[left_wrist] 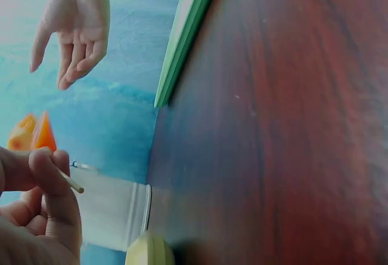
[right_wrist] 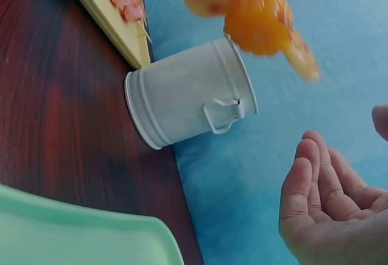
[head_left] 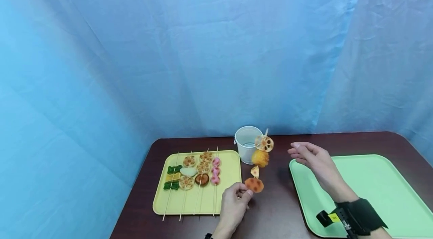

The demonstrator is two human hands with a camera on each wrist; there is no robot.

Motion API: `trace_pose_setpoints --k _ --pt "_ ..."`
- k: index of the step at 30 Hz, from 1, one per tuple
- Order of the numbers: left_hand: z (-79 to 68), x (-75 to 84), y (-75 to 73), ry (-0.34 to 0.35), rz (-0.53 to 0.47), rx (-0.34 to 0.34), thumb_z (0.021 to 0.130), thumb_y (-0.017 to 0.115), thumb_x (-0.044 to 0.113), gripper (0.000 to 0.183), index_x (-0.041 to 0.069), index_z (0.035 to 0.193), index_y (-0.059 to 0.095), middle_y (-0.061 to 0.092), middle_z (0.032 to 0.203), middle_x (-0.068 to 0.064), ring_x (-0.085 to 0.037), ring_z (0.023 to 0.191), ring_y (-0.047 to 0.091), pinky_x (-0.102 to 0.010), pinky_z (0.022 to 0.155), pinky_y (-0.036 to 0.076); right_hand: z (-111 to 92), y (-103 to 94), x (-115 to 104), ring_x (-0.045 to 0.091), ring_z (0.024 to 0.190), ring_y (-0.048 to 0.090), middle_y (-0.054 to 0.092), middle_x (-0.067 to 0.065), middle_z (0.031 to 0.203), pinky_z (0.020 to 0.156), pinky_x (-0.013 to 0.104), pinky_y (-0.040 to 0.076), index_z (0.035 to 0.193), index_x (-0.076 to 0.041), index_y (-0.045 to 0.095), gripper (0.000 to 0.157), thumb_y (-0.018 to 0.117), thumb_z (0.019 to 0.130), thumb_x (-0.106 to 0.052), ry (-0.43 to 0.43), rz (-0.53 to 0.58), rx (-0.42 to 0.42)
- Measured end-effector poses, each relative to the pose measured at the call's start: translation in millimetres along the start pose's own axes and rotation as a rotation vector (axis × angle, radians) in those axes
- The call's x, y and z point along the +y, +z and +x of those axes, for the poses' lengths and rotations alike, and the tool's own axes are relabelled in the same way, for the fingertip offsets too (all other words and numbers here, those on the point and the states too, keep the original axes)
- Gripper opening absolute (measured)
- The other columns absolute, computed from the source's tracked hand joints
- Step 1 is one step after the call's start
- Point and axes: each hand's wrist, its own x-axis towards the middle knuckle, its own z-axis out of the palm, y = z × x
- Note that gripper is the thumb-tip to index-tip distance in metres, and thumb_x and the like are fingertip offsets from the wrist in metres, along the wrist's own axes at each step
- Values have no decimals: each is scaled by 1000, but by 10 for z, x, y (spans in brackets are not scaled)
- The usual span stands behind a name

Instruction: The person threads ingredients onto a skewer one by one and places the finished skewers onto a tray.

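Note:
My left hand pinches the lower end of a food skewer between thumb and fingers. The skewer stands tilted up, threaded with an orange spotted slice, a small pale wedge, a corn piece and a lotus root slice at the top. In the left wrist view, the stick's end pokes out past the fingertips. My right hand holds nothing and hovers by the green tray's far left corner. Its fingers are loosely bent, with the thumb apart from them in the right wrist view.
A white bucket stands at the table's back, just behind the raised skewer. To its left lies a yellow tray bearing several skewers, their stick ends overhanging the near rim. Blue cloth hangs behind the dark wooden table.

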Motion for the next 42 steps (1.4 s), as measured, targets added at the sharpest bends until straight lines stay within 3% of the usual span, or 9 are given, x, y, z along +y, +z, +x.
trace_pose_setpoints --k 4,12,20,27,34,42 --pt "-14 -16 -69 -29 -20 55 83 68 5 6 4 82 63 64 70 -8 -15 45 55 -19 41 44 -26 -35 22 12 107 61 62 13 119 89 25 49 136 1 48 60 48 98 -45 12 -6 18" --pt "7 -79 -275 -1 -14 148 84 67 6 8 1 83 62 64 73 -5 -12 46 56 -28 44 50 -34 -57 49 8 104 62 61 14 119 86 22 50 137 2 46 61 48 98 -45 33 -19 34" --pt "40 -138 -473 -39 28 183 85 67 7 9 -1 85 63 63 72 -5 -10 46 57 -28 45 51 -42 -91 78 9 102 62 62 13 116 86 24 50 133 2 48 62 48 97 -48 43 2 55" --pt "45 -238 -546 -86 32 209 82 69 6 10 -2 81 63 62 69 -6 -12 46 60 -30 47 54 -45 -153 108 10 97 64 64 12 110 82 23 52 127 1 52 49 49 99 -39 4 85 28" --pt "69 -305 -551 -143 83 191 80 67 5 6 2 76 66 62 64 -4 -13 46 62 -26 46 52 -48 -159 87 11 98 63 63 13 112 82 23 52 129 -1 51 50 47 99 -41 12 50 14" --pt "78 -262 -571 -171 197 105 82 67 8 6 4 78 68 62 62 -1 -10 46 61 -23 44 50 -55 -150 81 12 99 62 63 8 111 83 24 51 132 -1 50 54 45 99 -43 13 22 19"
